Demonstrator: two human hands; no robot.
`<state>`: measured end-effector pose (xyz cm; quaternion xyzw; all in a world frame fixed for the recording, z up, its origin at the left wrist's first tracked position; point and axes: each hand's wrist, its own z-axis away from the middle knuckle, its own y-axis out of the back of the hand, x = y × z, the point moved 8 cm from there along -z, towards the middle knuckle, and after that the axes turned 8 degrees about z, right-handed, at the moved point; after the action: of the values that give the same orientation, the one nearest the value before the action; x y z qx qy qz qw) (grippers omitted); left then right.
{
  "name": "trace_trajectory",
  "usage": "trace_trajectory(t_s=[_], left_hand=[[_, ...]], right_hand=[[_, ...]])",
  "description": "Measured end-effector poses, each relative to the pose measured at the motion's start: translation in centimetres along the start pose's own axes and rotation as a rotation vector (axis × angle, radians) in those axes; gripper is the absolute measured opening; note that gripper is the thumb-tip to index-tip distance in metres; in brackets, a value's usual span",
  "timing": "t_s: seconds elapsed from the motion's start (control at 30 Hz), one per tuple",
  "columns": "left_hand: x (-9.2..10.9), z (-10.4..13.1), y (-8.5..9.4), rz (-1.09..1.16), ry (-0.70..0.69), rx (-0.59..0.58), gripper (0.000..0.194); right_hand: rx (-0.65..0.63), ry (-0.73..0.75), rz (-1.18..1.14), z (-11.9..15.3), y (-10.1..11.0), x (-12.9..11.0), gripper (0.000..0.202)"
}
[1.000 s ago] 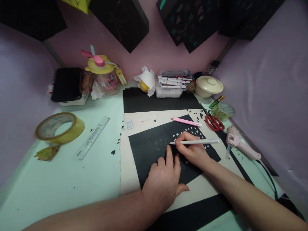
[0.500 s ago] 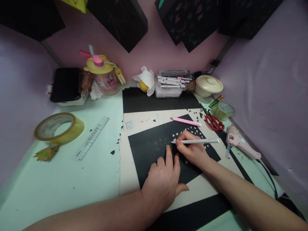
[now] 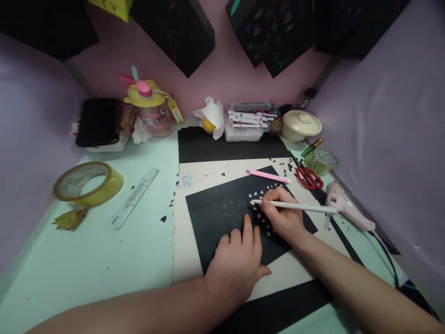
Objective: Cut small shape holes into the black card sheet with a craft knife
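Note:
My right hand (image 3: pixel 283 215) grips a white pencil (image 3: pixel 302 207), its tip pointing left over the black sheet (image 3: pixel 212 218). Small star and triangle cut-outs show around that hand, and faint pencil marks lie left of the tip. Whether the tip touches the sheet I cannot tell. My left hand (image 3: pixel 236 262) rests on the sheet's lower part with fingers spread, holding nothing. A pink craft knife (image 3: pixel 267 176) lies along the sheet's upper edge. Beneath the sheet is larger white paper (image 3: pixel 186 250).
A tape roll (image 3: pixel 107 188) and clear ruler (image 3: pixel 134 199) lie left. Red-handled scissors (image 3: pixel 308 178) and a pink glue gun (image 3: pixel 351 212) lie right. Along the back stand a yellow-lidded cup (image 3: pixel 155 118), a pen box (image 3: pixel 245 133) and a cream bowl (image 3: pixel 301 126).
The pencil has tilted and its tip has shifted slightly right and up, with its rear end farther right and lower. My left index fingertip has moved slightly right and down.

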<state>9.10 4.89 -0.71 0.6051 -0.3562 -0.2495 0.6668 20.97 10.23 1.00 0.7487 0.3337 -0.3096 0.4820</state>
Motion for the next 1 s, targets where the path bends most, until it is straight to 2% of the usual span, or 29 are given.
trace_trajectory(t_s=[0.17,0.33,0.67,0.87,1.0], left_hand=[[0.4,0.3,-0.2,-0.034,-0.025,0.013,0.068],[0.5,0.5,-0.6,-0.088,0.009,-0.064,0.069],[0.9,0.9,-0.5,-0.136,0.017,-0.102,0.07],[0.8,0.9,-0.5,-0.123,0.026,-0.1,0.07],[0.8,0.9,-0.6,-0.118,0.028,-0.075,0.072]], right_hand=[[0.076,0.037,0.035,0.5,1.3,-0.9,0.006],[0.088,0.027,0.058,0.3,2.1,-1.0,0.006],[-0.005,-0.079,-0.007,0.4,0.9,0.3,0.007],[-0.112,-0.015,0.032,0.5,-0.1,-0.4,0.011],[-0.203,-0.038,0.045,0.6,-1.1,-0.2,0.009]])
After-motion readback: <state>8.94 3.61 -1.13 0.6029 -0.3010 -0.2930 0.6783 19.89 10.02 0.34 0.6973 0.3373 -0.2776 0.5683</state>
